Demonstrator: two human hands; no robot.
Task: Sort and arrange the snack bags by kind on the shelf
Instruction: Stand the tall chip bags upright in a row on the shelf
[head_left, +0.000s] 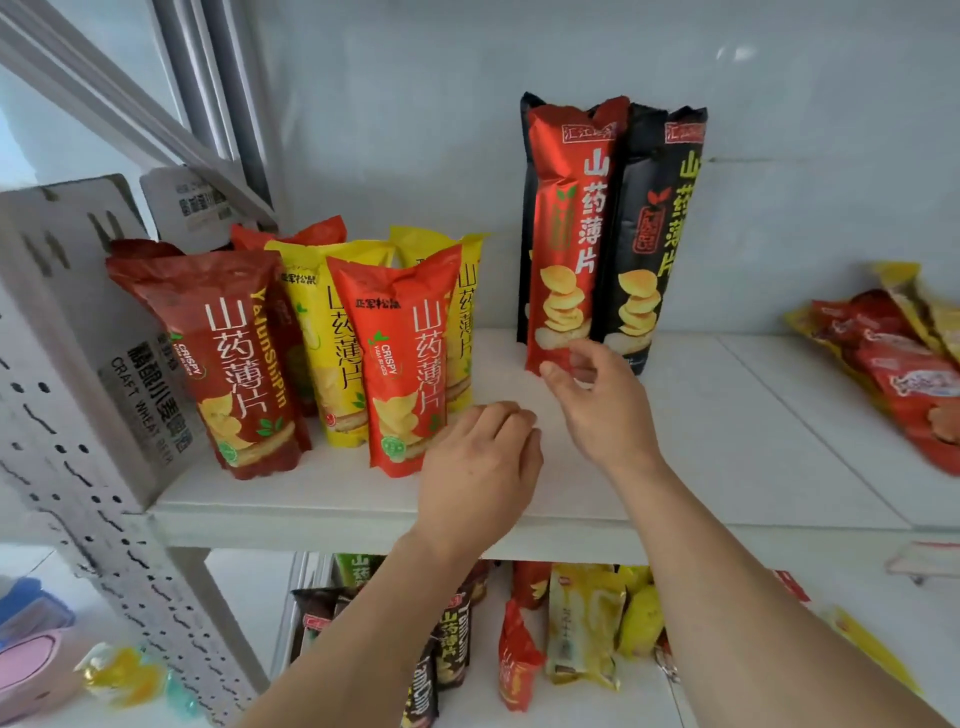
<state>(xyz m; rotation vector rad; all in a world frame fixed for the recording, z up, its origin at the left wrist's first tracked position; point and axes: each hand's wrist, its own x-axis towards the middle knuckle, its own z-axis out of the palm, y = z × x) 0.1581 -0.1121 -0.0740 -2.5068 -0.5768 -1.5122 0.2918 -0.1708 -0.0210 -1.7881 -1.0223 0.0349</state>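
Note:
On the white shelf, short yam-chip bags stand in a group at the left: a dark red bag, yellow bags and an orange-red bag in front. Against the back wall a tall red bag stands upright beside a tall black bag, with another black one behind. My right hand pinches the tall red bag's bottom edge between thumb and fingers. My left hand hovers over the shelf, just right of the orange-red bag's base, its fingers loosely curled and holding nothing.
A pile of red and yellow packets lies flat at the shelf's right end. A perforated metal upright and a silver beer carton close off the left. The lower shelf holds several mixed bags.

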